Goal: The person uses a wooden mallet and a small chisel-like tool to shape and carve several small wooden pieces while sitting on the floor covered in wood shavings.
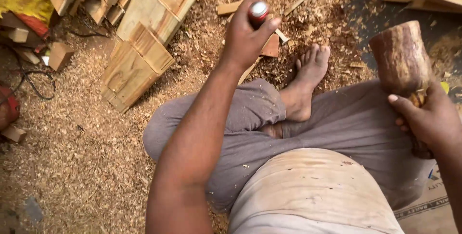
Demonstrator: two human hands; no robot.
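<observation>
We see the fingers of the left hand wrapped tight around a chisel handle, red with a metal cap at its top, held upright over the floor just ahead of the crossed legs. The chisel's blade is hidden behind the hand, so we cannot tell what it touches. The fingers of the right hand are clamped on the shaft of a wooden mallet, its thick round head raised above the right knee. Between the two hands we see a bare foot resting on grey trousers. Around us the floor is covered in sawdust and chips, and carved wooden blocks lie stacked at upper left.
</observation>
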